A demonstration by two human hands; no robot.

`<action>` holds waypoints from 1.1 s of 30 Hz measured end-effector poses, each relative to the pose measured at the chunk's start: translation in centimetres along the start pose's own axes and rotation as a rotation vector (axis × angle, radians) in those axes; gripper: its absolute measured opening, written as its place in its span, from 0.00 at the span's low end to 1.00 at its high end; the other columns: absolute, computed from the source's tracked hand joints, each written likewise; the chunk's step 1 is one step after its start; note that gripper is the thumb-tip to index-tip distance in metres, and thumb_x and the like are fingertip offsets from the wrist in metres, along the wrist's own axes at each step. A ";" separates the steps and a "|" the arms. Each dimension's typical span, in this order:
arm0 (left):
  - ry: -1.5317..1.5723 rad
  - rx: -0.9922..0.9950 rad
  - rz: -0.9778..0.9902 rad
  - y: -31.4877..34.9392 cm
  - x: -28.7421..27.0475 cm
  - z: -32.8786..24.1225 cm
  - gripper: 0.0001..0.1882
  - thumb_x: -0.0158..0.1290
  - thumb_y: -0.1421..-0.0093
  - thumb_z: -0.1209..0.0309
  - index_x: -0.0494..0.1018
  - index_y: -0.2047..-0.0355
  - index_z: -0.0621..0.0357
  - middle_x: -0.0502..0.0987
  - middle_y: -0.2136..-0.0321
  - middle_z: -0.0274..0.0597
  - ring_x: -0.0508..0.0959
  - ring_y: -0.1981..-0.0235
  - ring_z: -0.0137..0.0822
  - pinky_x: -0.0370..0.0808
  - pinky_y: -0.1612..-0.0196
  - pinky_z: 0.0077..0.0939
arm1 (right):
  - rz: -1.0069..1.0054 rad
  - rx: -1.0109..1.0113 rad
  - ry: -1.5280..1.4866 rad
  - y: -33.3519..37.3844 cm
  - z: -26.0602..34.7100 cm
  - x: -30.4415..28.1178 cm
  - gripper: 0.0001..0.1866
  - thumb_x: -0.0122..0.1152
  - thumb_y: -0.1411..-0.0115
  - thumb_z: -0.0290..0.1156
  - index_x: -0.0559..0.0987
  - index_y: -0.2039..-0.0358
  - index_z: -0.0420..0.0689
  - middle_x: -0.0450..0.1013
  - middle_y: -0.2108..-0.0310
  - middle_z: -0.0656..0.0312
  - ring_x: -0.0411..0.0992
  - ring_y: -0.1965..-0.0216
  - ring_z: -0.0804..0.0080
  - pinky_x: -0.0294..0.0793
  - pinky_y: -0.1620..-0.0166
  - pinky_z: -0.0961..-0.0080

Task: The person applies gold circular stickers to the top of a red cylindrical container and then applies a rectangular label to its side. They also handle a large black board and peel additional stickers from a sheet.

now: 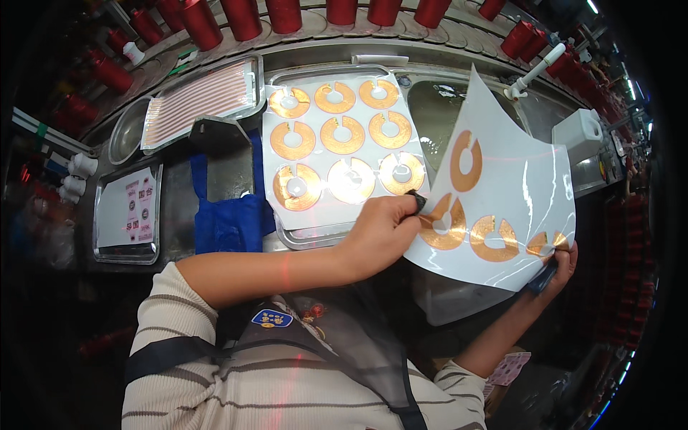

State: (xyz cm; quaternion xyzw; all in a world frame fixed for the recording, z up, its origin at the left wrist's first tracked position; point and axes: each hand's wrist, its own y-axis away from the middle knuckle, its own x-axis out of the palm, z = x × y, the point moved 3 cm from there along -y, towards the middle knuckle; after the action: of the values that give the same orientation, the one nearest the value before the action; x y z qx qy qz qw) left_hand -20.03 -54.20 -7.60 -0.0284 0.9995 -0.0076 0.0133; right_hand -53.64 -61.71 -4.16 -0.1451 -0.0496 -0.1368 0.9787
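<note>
My left hand (390,233) pinches the left edge of a glossy white decal sheet (519,179) printed with gold split rings. A dark cover shows on one of its fingertips. At the sheet's lower right corner, my right hand (562,271) grips it too, with a dark blue cover on a finger. The sheet is raised and bowed, its top corner pointing up. Left of it, another sheet (308,122) with rows of gold split rings lies on a metal tray (304,240). Part of that sheet's lower right corner is hidden behind my left hand.
A water-filled basin (437,107) and a white tap (537,68) stand behind the raised sheet, near a white jug (573,136). Leftward are a tray of striped sheets (204,93), a blue cloth (226,222) and a tray with pink prints (129,208). Red cylinders (240,18) line the back conveyor.
</note>
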 end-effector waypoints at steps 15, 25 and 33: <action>0.112 -0.371 -0.478 2.6 -14.9 6.5 0.11 0.45 0.40 0.80 0.76 0.64 0.73 0.80 0.70 0.48 0.82 0.72 0.36 0.82 0.70 0.29 | 0.694 0.288 0.308 0.7 -14.0 21.0 0.06 0.58 0.42 0.23 0.81 0.66 0.36 0.76 0.71 0.67 0.71 0.69 0.82 0.69 0.65 0.84; -0.087 -0.349 -0.458 2.9 -15.5 6.2 0.10 0.50 0.41 0.73 0.71 0.71 0.72 0.78 0.74 0.56 0.82 0.78 0.45 0.79 0.79 0.36 | 0.773 0.218 0.286 -0.6 -15.6 20.3 0.09 0.56 0.41 0.23 0.80 0.61 0.36 0.77 0.68 0.65 0.72 0.69 0.82 0.71 0.61 0.84; -0.760 -0.148 -0.362 6.7 -16.0 0.9 0.14 0.55 0.42 0.65 0.71 0.69 0.68 0.78 0.73 0.58 0.80 0.70 0.53 0.75 0.64 0.42 | 0.519 -0.064 0.667 1.4 -10.8 15.3 0.16 0.58 0.38 0.26 0.79 0.49 0.39 0.77 0.59 0.60 0.73 0.59 0.75 0.73 0.54 0.76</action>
State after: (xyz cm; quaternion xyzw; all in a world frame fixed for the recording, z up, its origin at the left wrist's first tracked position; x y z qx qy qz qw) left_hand -4.42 -46.60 -8.18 -0.2049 0.9004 0.0728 0.3769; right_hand -37.99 -67.53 -12.69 -0.1308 0.3122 0.0732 0.9381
